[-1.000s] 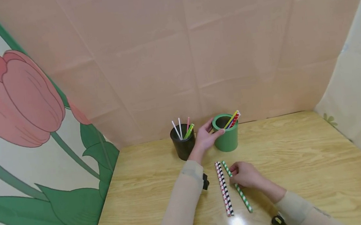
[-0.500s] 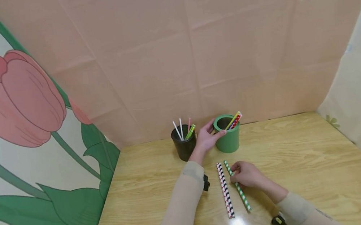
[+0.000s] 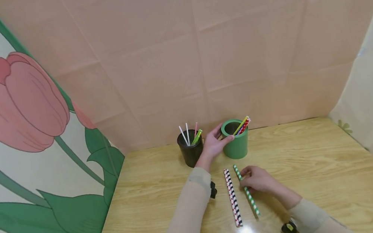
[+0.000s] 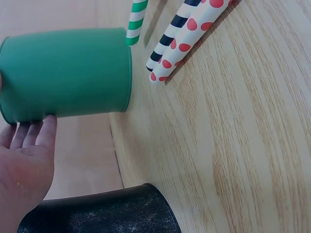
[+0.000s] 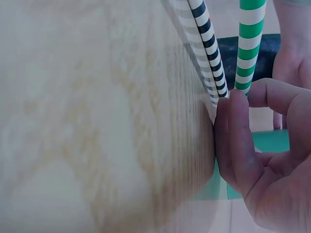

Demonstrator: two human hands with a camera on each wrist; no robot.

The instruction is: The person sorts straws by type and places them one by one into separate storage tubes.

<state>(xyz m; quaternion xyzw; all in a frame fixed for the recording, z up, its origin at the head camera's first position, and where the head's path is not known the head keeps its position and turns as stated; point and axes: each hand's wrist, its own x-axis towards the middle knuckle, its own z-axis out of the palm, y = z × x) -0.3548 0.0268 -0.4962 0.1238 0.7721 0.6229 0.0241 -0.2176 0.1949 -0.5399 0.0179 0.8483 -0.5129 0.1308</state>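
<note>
My left hand [image 3: 213,145] holds the green cup [image 3: 236,148] near its rim, thumb on the near side and fingers round the left. Several patterned straws [image 3: 244,124] lean out of that cup to the right. With thumb and fingers, my right hand [image 3: 259,179] pinches a green-and-white striped paper straw [image 3: 250,198]; in the right wrist view, the striped straw [image 5: 249,41] appears raised off the wood. Left of it, a red-dotted straw [image 3: 231,198] and a black-striped straw [image 3: 236,203] lie side by side on the table.
Left of the green cup stands a black cup [image 3: 190,155] with white, pink and green straws in it. The wooden table [image 3: 312,157] meets a pinkish wall covering [image 3: 251,50] just behind both cups. A flower-printed sheet [image 3: 20,102] borders the left side.
The right hand has shifted slightly right and lifted the green-striped straw a little. The left hand keeps its hold on the green cup.
</note>
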